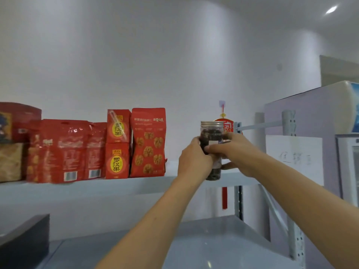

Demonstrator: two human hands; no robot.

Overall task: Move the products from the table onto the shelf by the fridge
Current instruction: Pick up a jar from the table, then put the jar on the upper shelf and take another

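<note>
Right of centre, the left hand [194, 161] and right hand [234, 150] both clasp 1 upright lidded jar [211, 133] at the shelf [116, 186] front edge, near the fridge [314, 113]. Placing looks under way; next, settle it right of the red packets [148, 142] and release

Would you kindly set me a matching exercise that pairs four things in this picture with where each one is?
Things:
1 jar
2 walnut bag
3 red ornament
4 fridge

Places:
A hanging on the wall
B far right, past the shelf
C gripped by left hand and right hand
D standing on the shelf beside stacked red boxes

Pairs: 1-C; 2-D; 3-A; 4-B
</note>
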